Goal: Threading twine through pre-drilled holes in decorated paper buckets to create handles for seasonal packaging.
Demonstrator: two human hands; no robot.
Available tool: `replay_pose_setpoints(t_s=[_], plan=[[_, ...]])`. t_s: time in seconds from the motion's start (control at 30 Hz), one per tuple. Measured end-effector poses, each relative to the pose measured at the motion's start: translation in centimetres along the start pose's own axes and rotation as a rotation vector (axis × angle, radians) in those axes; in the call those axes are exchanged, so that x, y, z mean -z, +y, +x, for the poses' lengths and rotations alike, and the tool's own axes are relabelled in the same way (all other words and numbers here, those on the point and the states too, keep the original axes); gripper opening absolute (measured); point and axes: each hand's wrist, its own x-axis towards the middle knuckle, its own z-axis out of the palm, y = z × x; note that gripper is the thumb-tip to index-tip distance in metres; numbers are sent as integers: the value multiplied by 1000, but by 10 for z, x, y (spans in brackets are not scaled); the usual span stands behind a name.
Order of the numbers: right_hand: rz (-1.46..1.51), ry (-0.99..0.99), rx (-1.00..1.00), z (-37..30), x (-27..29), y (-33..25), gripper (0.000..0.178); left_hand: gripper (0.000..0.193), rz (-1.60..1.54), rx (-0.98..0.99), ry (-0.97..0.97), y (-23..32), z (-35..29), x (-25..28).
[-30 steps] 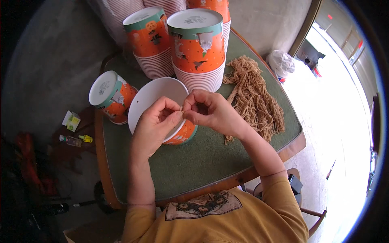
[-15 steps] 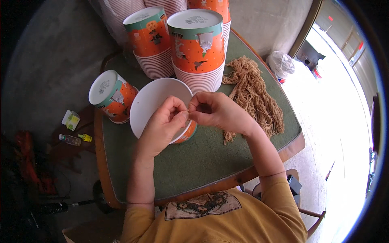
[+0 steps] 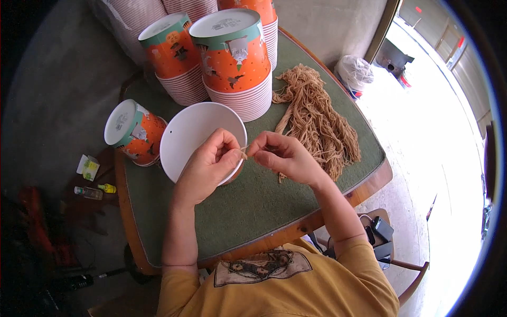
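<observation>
A white-lined paper bucket (image 3: 177,142) with an orange outside lies tilted in front of me, its mouth facing up and toward me. A small dark hole shows in its wall. At the bucket's right rim, my left hand (image 3: 211,161) is closed, thumb and forefinger pinching a short tan cord (image 3: 244,152). Just right of it, my right hand (image 3: 282,156) has its fingers curled, with the tips at the cord's other end. The exact grip there is partly hidden. Beyond my right hand lies a loose bundle of tan cords (image 3: 322,121).
Upside-down stacks of orange and green patterned buckets (image 3: 232,58) stand at the back, some in clear plastic. A single bucket (image 3: 132,127) stands at the left. All rest on a green-topped table (image 3: 264,222) with a wooden edge. Small bottles (image 3: 88,193) lie lower at the left.
My right hand has drawn slightly away from the left, and the tan cord now shows between them. The view has shifted, so the table's things appear farther left.
</observation>
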Motion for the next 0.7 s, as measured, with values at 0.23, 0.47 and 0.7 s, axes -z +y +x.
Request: replay_pose_setpoints(t_s=[0.23, 0.47, 0.7], plan=[[-312, 218, 287, 0, -12, 20, 21, 5, -13, 15, -19, 3, 2, 2], [-488, 362, 461, 2, -28, 29, 22, 5, -64, 53, -35, 5, 5, 2], [-404, 357, 290, 1, -31, 21, 15, 5, -73, 75, -42, 7, 5, 4]])
